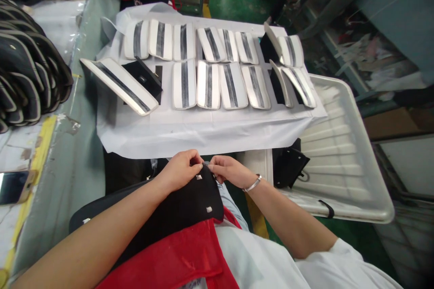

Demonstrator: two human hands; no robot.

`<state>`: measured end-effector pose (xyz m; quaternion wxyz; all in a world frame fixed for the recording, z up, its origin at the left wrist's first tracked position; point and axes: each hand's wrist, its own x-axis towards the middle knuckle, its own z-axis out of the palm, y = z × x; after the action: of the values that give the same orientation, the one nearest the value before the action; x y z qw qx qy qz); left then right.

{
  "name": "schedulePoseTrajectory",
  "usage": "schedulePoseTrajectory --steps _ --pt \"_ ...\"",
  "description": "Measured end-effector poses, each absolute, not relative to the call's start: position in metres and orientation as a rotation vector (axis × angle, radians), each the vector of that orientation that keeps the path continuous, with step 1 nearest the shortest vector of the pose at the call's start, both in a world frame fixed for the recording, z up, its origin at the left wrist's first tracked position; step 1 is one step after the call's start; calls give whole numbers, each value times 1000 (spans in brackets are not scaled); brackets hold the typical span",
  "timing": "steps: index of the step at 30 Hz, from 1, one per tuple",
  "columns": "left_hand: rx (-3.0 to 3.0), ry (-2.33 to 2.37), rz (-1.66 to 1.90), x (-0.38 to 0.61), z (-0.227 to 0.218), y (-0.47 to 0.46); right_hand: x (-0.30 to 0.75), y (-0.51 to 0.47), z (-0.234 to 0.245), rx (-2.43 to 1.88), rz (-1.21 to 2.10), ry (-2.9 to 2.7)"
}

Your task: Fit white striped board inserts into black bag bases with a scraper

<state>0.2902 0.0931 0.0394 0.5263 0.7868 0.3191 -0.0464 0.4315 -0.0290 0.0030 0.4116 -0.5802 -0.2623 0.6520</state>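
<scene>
Currently, the left hand (179, 170) and the right hand (233, 171) are positioned close together, each pinching the far edge of a black panel (190, 210) between thumb and fingers. The panel is located at the person's lap, above a red apron (169, 257), with the left forearm crossing over it. Small metal fittings (209, 209) are visible on its upper surface. A bracelet (253, 184) encircles the right wrist.

Directly ahead, a white-covered table (203, 131) carries pale striped pieces (184, 85), arranged in two approximate rows; the leftmost piece of the near row lies diagonally, beside a black part (144, 76). To the right, a white tray (339, 153) stands near black items (290, 165). To the left, a phone (14, 187) lies near a stack of black pieces (20, 67)
</scene>
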Motion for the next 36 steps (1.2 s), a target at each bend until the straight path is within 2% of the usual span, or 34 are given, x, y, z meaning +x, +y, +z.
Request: schedulePoseTrajectory --steps 7,18,28,36 --pt "1900 727 -177 292 39 97 414 -68 7 -1475 1588 -382" --pt "1961 695 -229 293 39 88 382 -123 24 -1574 1535 -433" --pt "2024 679 -173 288 38 83 352 -125 30 -1968 1261 -686" --pt "2112 616 -134 285 31 82 348 -129 26 -1988 1129 -760"
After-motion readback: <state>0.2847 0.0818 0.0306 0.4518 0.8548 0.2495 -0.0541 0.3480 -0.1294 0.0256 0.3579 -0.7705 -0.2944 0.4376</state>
